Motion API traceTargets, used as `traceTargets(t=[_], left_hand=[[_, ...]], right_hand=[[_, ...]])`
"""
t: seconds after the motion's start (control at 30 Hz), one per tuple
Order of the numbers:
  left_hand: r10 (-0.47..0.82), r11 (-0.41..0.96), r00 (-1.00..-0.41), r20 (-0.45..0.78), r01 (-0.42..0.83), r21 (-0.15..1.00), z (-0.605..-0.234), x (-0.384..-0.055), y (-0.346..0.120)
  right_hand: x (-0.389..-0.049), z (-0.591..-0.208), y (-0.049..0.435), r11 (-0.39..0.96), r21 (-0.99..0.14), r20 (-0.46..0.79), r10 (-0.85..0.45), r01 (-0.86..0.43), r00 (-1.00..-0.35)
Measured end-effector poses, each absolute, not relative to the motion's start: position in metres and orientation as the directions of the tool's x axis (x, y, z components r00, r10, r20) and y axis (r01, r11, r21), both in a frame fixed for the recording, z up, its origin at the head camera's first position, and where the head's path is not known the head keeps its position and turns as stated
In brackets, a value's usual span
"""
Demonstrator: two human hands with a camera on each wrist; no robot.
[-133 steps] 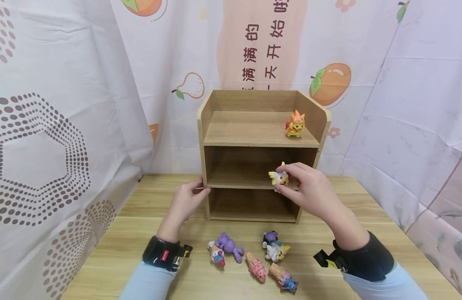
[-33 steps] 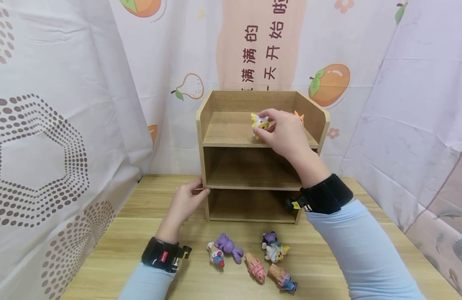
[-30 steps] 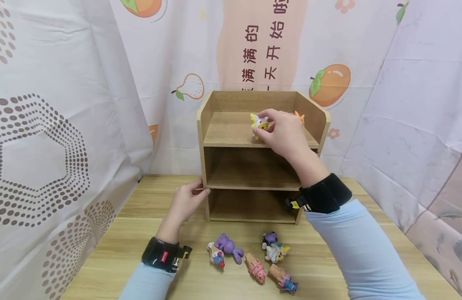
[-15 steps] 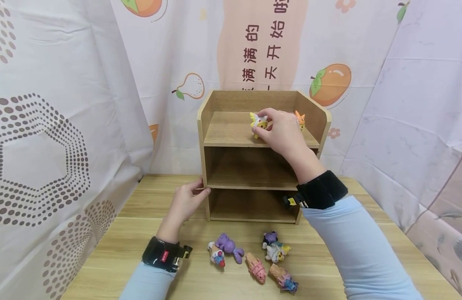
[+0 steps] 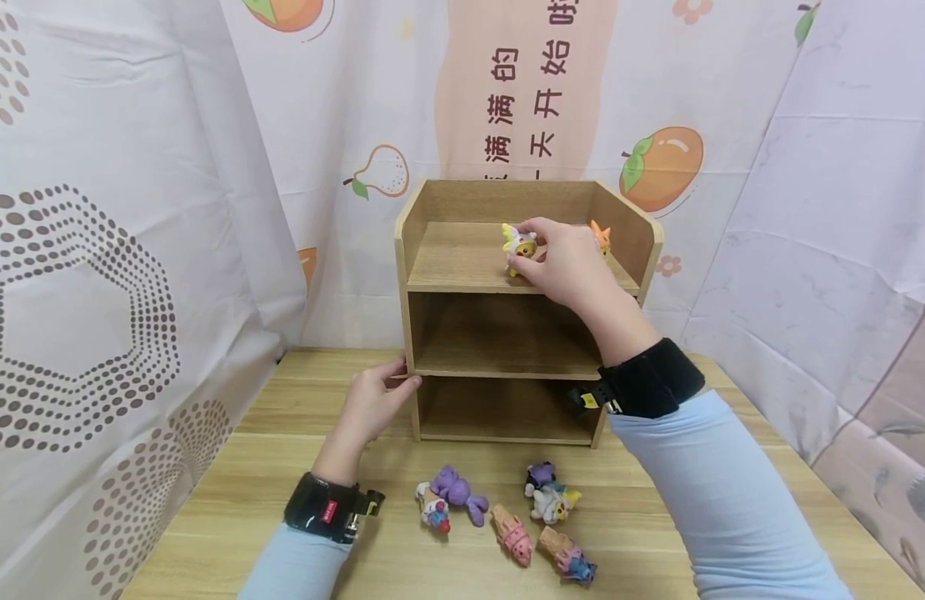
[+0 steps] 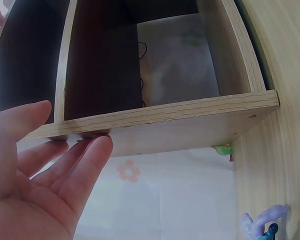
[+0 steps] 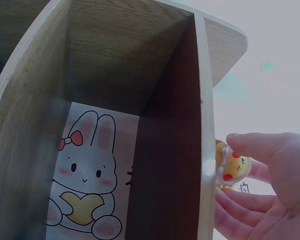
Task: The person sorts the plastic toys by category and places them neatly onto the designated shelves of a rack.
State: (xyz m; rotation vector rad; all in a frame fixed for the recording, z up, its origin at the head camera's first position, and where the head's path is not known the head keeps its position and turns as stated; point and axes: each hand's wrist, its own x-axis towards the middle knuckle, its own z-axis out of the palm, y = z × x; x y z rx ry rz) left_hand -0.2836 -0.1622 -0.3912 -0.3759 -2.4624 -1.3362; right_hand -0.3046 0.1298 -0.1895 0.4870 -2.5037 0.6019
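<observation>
My right hand point(image 5: 571, 258) pinches a small yellow-and-white figurine point(image 5: 520, 243) between thumb and fingers, upright over the front of the top board of a wooden shelf unit point(image 5: 507, 290). The right wrist view also has this figurine point(image 7: 232, 166), partly hidden by the side of the board. Just behind the hand stands an orange-and-yellow figurine point(image 5: 601, 236), mostly covered by it. My left hand point(image 5: 370, 404) holds the unit's left side panel by its front edge, thumb in front. In the left wrist view, the fingers point(image 6: 92, 160) lie against the panel's outer face.
On the wooden table point(image 5: 267, 475) in front of the unit lie a purple figurine point(image 5: 455, 492), a clown-like figurine point(image 5: 433, 508), a pink ice-cream-cone figurine point(image 5: 512, 536), a blue-and-purple cone figurine point(image 5: 567, 557) and a white-and-yellow figurine point(image 5: 550, 504). A printed curtain point(image 5: 342, 275) hangs behind.
From in front of the middle compartment, my right hand has moved up and left to the top board with the figurine. Over the last second it barely shifts; my left hand stays put.
</observation>
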Motion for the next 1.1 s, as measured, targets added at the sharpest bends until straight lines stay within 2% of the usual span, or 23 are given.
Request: traceTargets(t=[0.3, 0.8, 1.1], left_hand=[[0.08, 0.53, -0.915, 0.395, 0.375, 0.761, -0.3911, -0.2833, -0.1623], [0.088, 0.547, -0.915, 0.394, 0.375, 0.749, -0.3907, -0.2832, -0.1628], [0.092, 0.542, -0.915, 0.392, 0.376, 0.751, -0.3903, -0.2833, -0.1638]], right_hand=[[-0.3021, -0.1846, 0.1336, 0.842, -0.331, 0.493, -0.231, -0.427, -0.839], [-0.3031, -0.1857, 0.1354, 0.863, -0.304, 0.502, -0.216, -0.405, -0.837], [-0.305, -0.1888, 0.1312, 0.914, -0.198, 0.52, -0.208, -0.353, -0.828]])
